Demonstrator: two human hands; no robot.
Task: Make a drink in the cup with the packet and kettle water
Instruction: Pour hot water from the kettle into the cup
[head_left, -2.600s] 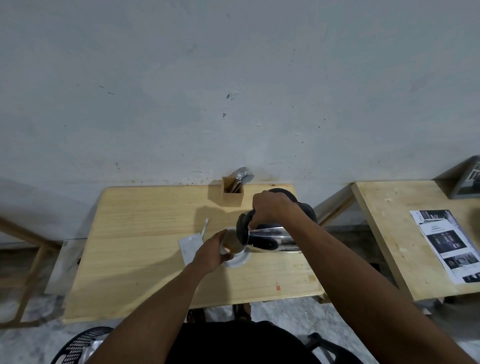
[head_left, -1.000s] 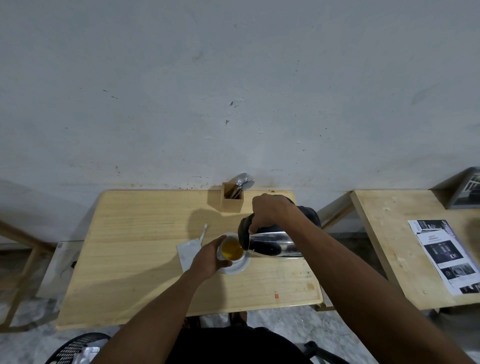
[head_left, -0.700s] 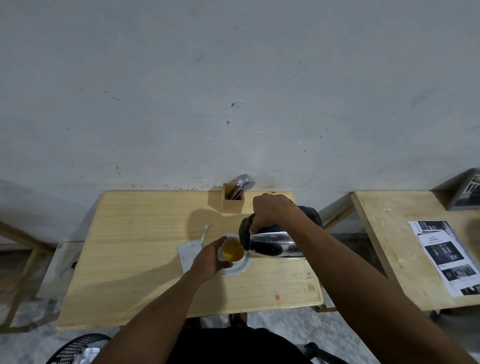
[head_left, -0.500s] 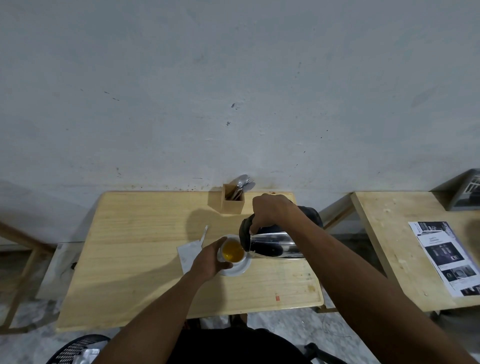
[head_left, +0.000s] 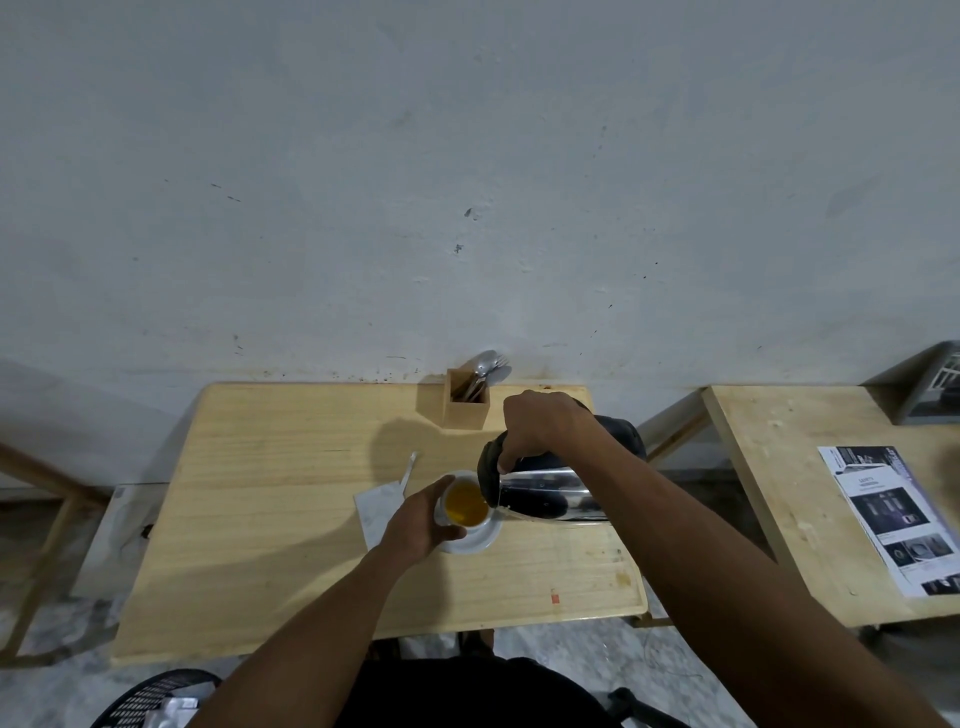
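A white cup (head_left: 466, 503) holding amber liquid stands on a white saucer (head_left: 480, 540) near the middle of the wooden table (head_left: 270, 514). My left hand (head_left: 415, 525) wraps around the cup's left side. My right hand (head_left: 545, 428) grips the black handle of a steel kettle (head_left: 545, 496), which is tipped on its side with its spout at the cup's right rim. A flat white packet (head_left: 376, 512) lies just left of the cup, partly under my left hand. A thin white strip (head_left: 408, 472) rests behind it.
A wooden holder (head_left: 466, 408) with spoons and a fork stands at the table's back edge by the wall. The black kettle base (head_left: 626, 434) sits behind my right arm. A second table (head_left: 779, 467) with a printed sheet (head_left: 893, 514) is at the right. A black chair (head_left: 156, 701) shows bottom left.
The cup's amber liquid, hidden by my left hand 2.6 s ago, now shows. Over the last second both hands, the cup and the tipped kettle have stayed in place.
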